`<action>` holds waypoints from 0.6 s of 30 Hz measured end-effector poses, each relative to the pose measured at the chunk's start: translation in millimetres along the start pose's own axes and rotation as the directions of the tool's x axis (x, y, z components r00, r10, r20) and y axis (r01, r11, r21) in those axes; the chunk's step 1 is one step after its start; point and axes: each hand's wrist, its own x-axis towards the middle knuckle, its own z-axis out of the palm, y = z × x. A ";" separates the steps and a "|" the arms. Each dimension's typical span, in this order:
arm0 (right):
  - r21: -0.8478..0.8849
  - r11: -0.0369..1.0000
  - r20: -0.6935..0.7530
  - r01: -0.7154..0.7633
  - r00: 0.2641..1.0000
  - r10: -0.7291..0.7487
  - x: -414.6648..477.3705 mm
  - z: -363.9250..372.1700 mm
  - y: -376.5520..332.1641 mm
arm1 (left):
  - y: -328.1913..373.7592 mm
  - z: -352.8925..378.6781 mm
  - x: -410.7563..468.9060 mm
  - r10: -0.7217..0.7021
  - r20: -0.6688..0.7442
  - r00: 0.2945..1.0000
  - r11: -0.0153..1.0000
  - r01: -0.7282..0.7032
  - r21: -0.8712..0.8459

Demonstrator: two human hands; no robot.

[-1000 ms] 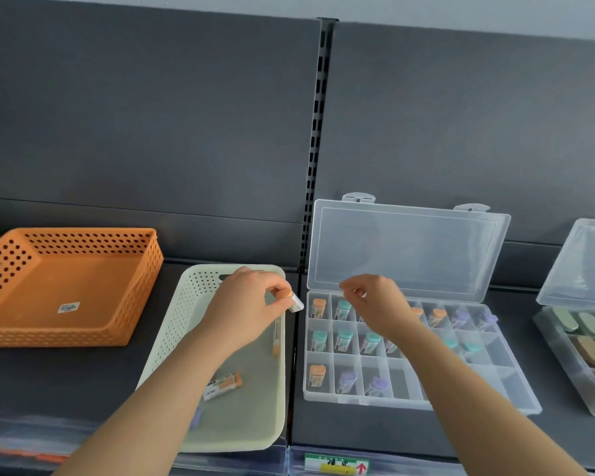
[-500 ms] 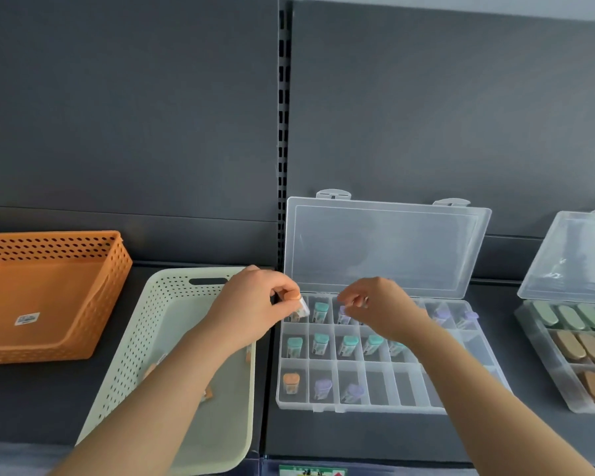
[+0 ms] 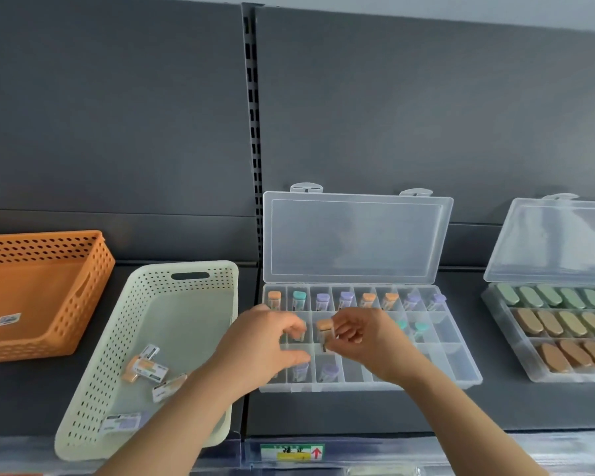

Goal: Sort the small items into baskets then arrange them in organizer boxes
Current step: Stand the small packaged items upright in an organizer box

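Plainly, the right hand [image 3: 371, 338] pinches a small orange-capped clear vial [image 3: 324, 329] upright over the middle row of the clear plastic compartment organizer box [image 3: 457, 365], which lies on the dark shelf [image 3: 358, 413] with its lid [image 3: 354, 235] propped open behind. The left hand [image 3: 261, 341] hovers just beside with fingers curled; whether it holds anything I cannot tell. The likely slip is that the vial catches a thin divider and tips into a neighbouring cell, or that crowded hands knock the standing back-row vials [image 3: 346, 298]. Room between the hands is tight; free cells lie toward the box's right end. The pale green perforated plastic basket [image 3: 117, 338], holding loose vials [image 3: 148, 367], sits just left, its front rim near the shelf edge.
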 end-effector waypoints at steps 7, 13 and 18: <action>0.020 1.000 -0.058 -0.002 0.998 0.003 -9.2 -1.2 2.6 | -1.6 13.9 -3.1 0.075 0.073 0.995 0.984 -0.086 0.158; -0.093 0.993 0.026 0.077 0.997 -0.075 0.8 25.5 1.3 | -16.4 -33.2 -26.7 -0.036 -0.214 0.976 0.996 0.018 -0.086; -0.395 0.908 0.148 0.138 0.985 -0.085 9.5 47.7 -2.1 | -28.0 -43.7 -40.5 -0.112 -0.248 0.962 0.990 0.086 -0.113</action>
